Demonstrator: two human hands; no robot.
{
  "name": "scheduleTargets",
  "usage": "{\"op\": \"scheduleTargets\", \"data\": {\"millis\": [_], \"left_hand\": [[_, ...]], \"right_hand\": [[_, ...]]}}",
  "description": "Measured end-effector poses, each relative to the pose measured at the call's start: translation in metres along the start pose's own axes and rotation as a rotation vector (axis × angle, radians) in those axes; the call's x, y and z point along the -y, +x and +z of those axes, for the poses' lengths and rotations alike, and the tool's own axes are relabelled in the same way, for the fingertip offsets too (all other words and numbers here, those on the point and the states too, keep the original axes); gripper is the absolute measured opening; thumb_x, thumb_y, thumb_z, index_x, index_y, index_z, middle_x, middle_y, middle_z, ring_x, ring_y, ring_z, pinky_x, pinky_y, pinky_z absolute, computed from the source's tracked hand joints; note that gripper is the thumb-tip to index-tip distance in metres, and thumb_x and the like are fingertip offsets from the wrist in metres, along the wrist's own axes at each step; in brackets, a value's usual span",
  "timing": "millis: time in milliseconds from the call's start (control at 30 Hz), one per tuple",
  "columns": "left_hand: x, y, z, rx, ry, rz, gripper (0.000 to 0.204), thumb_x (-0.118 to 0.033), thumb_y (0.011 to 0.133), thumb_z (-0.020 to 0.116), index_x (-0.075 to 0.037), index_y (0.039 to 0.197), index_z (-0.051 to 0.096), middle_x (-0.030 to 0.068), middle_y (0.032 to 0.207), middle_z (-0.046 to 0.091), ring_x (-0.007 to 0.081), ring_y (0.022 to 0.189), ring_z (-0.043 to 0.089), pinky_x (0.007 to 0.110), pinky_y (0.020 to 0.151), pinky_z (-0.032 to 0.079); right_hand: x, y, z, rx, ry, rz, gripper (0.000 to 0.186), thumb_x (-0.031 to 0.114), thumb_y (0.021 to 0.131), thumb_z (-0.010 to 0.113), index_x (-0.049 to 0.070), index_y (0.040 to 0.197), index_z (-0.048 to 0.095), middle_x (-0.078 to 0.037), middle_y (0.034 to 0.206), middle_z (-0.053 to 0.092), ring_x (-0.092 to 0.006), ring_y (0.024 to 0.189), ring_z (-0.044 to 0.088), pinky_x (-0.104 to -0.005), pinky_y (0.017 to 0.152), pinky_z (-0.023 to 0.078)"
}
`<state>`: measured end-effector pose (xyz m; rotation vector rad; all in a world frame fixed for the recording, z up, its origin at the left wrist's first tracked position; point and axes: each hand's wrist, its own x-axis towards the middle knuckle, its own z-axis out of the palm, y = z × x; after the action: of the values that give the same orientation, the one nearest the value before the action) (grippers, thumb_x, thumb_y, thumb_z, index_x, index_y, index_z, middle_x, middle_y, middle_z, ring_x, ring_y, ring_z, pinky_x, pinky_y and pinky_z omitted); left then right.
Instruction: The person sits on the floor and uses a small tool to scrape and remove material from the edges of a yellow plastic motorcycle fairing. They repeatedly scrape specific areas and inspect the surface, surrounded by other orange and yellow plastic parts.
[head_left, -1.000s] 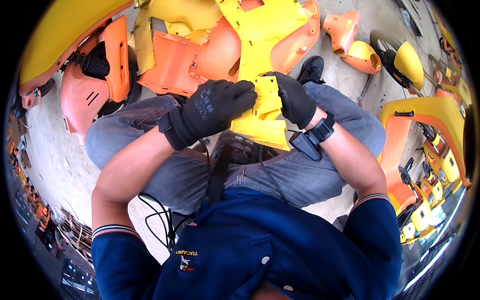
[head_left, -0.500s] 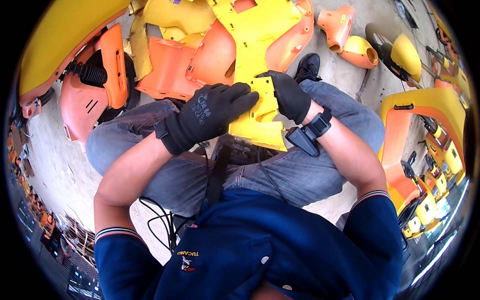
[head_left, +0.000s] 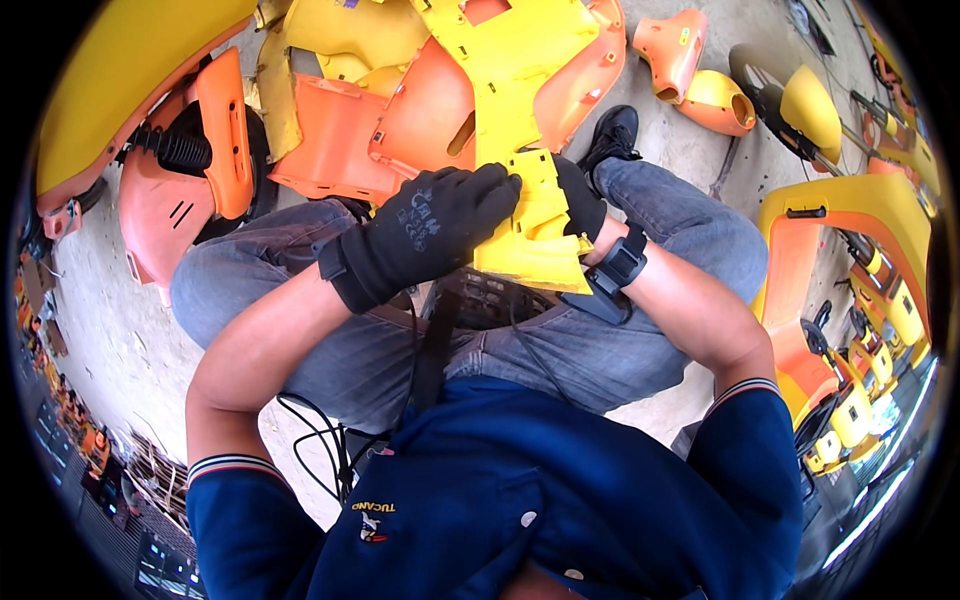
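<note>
Yellow plastic piece (head_left: 537,215) lies between the hands.
Left hand (head_left: 435,230) pinches its left edge; right hand (head_left: 582,205) is partly behind, grip I cannot tell. Even support probably avoids bending.

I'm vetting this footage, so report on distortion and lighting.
Head view: fisheye bending toward the rim, black corners; head view: concrete floor nearly washed out at left; head view: yellow plastic panel bright, black-gloved right hand partly behind it dark with little detail.
</note>
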<state>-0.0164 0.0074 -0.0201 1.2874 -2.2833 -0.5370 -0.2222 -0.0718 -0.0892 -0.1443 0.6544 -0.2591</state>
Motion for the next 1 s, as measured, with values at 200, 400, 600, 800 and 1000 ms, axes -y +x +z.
{"op": "scheduleTargets", "data": {"millis": [200, 400, 600, 800, 1000], "left_hand": [[-0.001, -0.001, -0.001, 0.023, 0.027, 0.032, 0.043, -0.009, 0.081, 0.058, 0.001, 0.122, 0.052, 0.0111, 0.1, 0.06, 0.0247, 0.075, 0.064, 0.036, 0.066, 0.052], [-0.002, 0.002, -0.005, -0.019, 0.047, 0.046, 0.044, -0.01, 0.082, 0.058, 0.001, 0.124, 0.052, 0.0099, 0.098, 0.06, 0.0222, 0.073, 0.064, 0.034, 0.064, 0.052], [-0.001, 0.002, -0.006, -0.029, 0.072, 0.03, 0.045, -0.013, 0.081, 0.059, 0.0, 0.124, 0.053, 0.0084, 0.098, 0.061, 0.0216, 0.073, 0.064, 0.034, 0.064, 0.052], [0.004, -0.01, -0.007, 0.037, 0.03, -0.07, 0.05, -0.009, 0.078, 0.064, -0.003, 0.128, 0.055, 0.0129, 0.111, 0.063, 0.0273, 0.091, 0.065, 0.037, 0.078, 0.053], [0.01, -0.016, -0.016, 0.047, -0.013, -0.126, 0.053, -0.007, 0.077, 0.067, -0.004, 0.128, 0.056, 0.0156, 0.117, 0.063, 0.0319, 0.101, 0.065, 0.039, 0.084, 0.053]], "right_hand": [[0.014, -0.011, 0.026, 0.02, -0.194, 0.118, 0.027, 0.02, 0.103, 0.045, 0.004, 0.121, 0.057, -0.011, 0.112, 0.067, -0.0235, 0.095, 0.069, -0.0369, 0.086, 0.057], [0.01, -0.007, 0.017, 0.181, 0.079, 0.179, 0.03, 0.022, 0.104, 0.044, 0.003, 0.123, 0.055, -0.012, 0.114, 0.066, -0.0245, 0.098, 0.068, -0.0386, 0.089, 0.057], [0.005, -0.016, 0.01, 0.064, -0.147, 0.058, 0.03, 0.02, 0.102, 0.048, 0.003, 0.125, 0.054, -0.012, 0.115, 0.065, -0.0235, 0.1, 0.067, -0.0375, 0.089, 0.056], [0.013, -0.033, 0.023, 0.114, -0.995, -0.259, 0.028, 0.015, 0.101, 0.049, 0.002, 0.125, 0.054, -0.009, 0.116, 0.064, -0.0178, 0.097, 0.066, -0.0319, 0.082, 0.053], [0.023, -0.041, 0.021, 0.11, -0.665, 0.055, 0.034, 0.03, 0.102, 0.051, 0.005, 0.123, 0.057, -0.003, 0.078, 0.053, -0.0109, 0.061, 0.049, -0.0257, 0.056, 0.038]]}}
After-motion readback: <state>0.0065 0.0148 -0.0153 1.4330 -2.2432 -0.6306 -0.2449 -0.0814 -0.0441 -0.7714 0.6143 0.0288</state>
